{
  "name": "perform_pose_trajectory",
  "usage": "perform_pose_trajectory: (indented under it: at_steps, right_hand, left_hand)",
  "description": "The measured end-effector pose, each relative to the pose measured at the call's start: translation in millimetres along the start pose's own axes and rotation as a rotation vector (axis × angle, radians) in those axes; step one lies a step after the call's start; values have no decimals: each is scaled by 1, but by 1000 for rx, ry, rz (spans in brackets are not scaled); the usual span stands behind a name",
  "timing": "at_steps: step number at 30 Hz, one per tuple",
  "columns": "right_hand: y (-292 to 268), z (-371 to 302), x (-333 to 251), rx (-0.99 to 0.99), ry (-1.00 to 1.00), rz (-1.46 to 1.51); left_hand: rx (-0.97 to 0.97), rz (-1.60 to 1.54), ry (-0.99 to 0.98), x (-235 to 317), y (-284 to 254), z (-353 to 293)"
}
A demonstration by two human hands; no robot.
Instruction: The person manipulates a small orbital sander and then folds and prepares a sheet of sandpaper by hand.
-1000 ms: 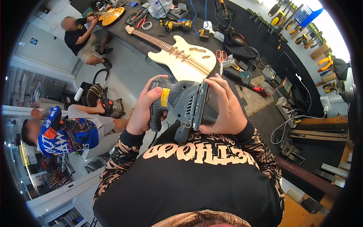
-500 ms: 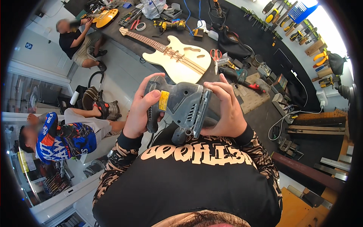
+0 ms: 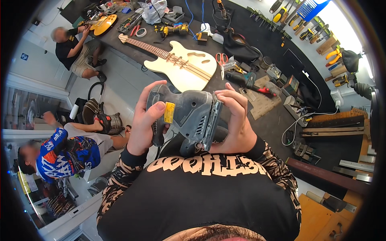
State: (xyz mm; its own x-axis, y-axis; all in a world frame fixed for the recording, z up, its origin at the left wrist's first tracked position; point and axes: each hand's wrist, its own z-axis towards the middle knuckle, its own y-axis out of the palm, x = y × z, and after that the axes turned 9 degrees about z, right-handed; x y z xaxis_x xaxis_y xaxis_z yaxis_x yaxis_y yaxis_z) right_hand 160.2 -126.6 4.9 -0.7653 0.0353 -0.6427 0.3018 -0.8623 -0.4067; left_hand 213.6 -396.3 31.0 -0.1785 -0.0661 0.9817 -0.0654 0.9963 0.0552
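Note:
A dark grey electric sander (image 3: pixel 187 110) with a yellow label is held up before my chest, turned on its side so its flat pad faces right. My left hand (image 3: pixel 145 116) wraps round its handle, thumb over the top near the label. At the pad, my right hand (image 3: pixel 238 118) has its fingertips on the far edge while its thumb side lies low by the near edge; the pad's working face is mostly hidden from view. Just beyond the sander, an unfinished pale electric guitar (image 3: pixel 189 70) with brown centre stripes lies on the dark workbench (image 3: pixel 132 48).
Red-handled scissors (image 3: pixel 220 60), a green cordless tool (image 3: pixel 243 79) and a yellow drill (image 3: pixel 171 29) lie on the bench. Hand tools hang along the right wall. At left, one person (image 3: pixel 70 50) handles a yellow guitar (image 3: pixel 103 25); another person (image 3: pixel 68 154) sits nearer.
The view has shifted, so the bench and guitar appear a little further left. My hands keep the same hold on the sander. The nearer seated person's arm has moved.

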Motion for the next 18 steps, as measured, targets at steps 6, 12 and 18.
perform_pose_trajectory:
  at_steps: [6, 12, 18]
  right_hand:
    - [-12, 8, 10, -77, 10, 6]
    - [-6, 5, 8, -35, 28, 43]
    - [-13, 1, 15, -75, 59, 13]
  left_hand:
    - [-99, -23, -2, 5, -10, 8]
    - [-42, -62, -5, -1, -7, 10]
    - [-65, 26, -26, 2, -5, 17]
